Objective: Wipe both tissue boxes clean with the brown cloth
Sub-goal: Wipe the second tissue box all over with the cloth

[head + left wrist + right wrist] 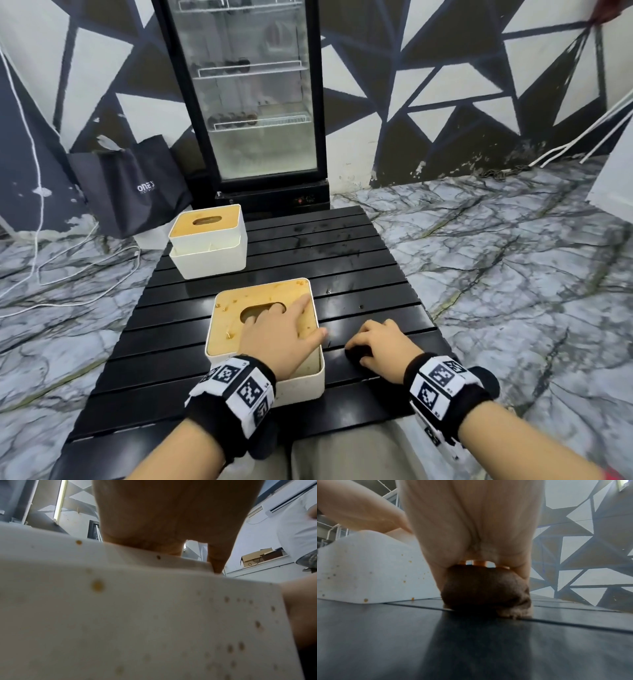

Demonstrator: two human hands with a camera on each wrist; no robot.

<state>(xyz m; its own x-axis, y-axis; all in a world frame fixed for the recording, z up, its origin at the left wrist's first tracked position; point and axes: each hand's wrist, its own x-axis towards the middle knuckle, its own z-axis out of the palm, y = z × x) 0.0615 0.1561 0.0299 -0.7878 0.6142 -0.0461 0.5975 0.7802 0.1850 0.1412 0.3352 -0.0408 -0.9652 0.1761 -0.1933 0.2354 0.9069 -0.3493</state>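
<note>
Tissue boxes sat on the black slatted desk [370, 260], one near and one far. On the near tissue box [301, 380] the left hand [274, 337] lay over the wooden lid [227, 318], two fingers hooked down into the oval slot and the thumb against the right rim, probably to keep the box from sliding once wiping started. Orange-brown specks dotted that lid and the box's white side wall, so it looked not yet cleaned. Just beside it, apart from the box, the right hand [380, 346] was curled round the bunched brown cloth [485, 588], pressing it on the desk, seemingly ready to bring it across. Farther back at the left edge stood the far tissue box [209, 246], untouched, its lid sitting raised above its base. Behind the desk stood a glass-door fridge [253, 102] and a black bag [137, 185].
</note>
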